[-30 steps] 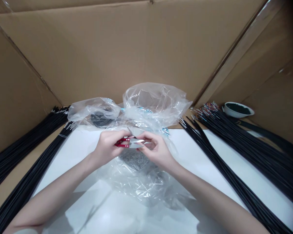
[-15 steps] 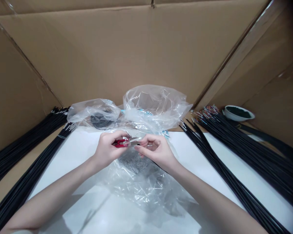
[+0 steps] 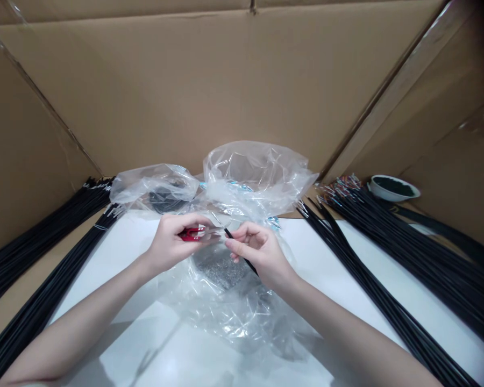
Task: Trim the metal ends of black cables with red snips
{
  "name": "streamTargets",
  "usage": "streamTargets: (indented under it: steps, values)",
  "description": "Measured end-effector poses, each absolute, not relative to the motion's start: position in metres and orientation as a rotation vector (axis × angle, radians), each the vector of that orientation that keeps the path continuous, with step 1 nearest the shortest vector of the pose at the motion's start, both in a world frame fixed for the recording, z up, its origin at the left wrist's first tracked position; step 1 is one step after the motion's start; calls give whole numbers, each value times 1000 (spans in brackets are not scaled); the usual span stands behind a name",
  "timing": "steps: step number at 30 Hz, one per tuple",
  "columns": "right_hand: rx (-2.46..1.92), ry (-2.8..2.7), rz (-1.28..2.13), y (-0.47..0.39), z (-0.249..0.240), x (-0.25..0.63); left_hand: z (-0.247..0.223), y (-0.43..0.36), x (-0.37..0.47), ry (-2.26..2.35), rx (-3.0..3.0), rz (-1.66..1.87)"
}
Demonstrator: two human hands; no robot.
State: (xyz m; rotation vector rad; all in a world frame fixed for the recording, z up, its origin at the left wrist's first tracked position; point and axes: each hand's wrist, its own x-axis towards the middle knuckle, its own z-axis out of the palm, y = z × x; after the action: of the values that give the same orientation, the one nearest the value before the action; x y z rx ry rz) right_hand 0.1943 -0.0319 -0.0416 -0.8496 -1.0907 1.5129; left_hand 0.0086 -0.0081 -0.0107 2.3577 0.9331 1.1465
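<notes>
My left hand (image 3: 177, 240) is closed around a pair of red-handled thread snips (image 3: 192, 234), whose blades point right and stand apart. Between thumb and fingers, my right hand (image 3: 257, 246) pinches a black cable (image 3: 250, 265). The cable's thin, pale stripped end sticks out up and to the left, close to the snips' tips. Whether the blades touch it I cannot tell. Under both hands lies a clear plastic bag (image 3: 242, 317) with a mass of small grey, shiny pieces (image 3: 221, 263) in it.
Bundles of black cables lie at the left (image 3: 60, 279) and right (image 3: 411, 258), their stripped ends towards the back. A white bowl of dark material (image 3: 395, 188) stands at the back right. Clear bags (image 3: 258, 172) are heaped against the cardboard wall (image 3: 226, 80).
The snips have drawn back slightly left, away from my right hand. The black cable and its pale end now show tilted up to the left in my right fingers.
</notes>
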Motion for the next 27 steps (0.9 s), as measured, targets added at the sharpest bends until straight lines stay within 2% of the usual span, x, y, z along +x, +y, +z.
streamTargets:
  steps: [10,18,27]
  values:
    - [-1001,-1181,1310,-36,-44,188,-9,-17,22,1157,1865,1180]
    - [-1010,-1302,1012,-35,-45,190,-16,-22,18,761,2515,1294]
    - [-922,-1449,1137,-30,-44,195,-11,-12,9,864,2456,1213]
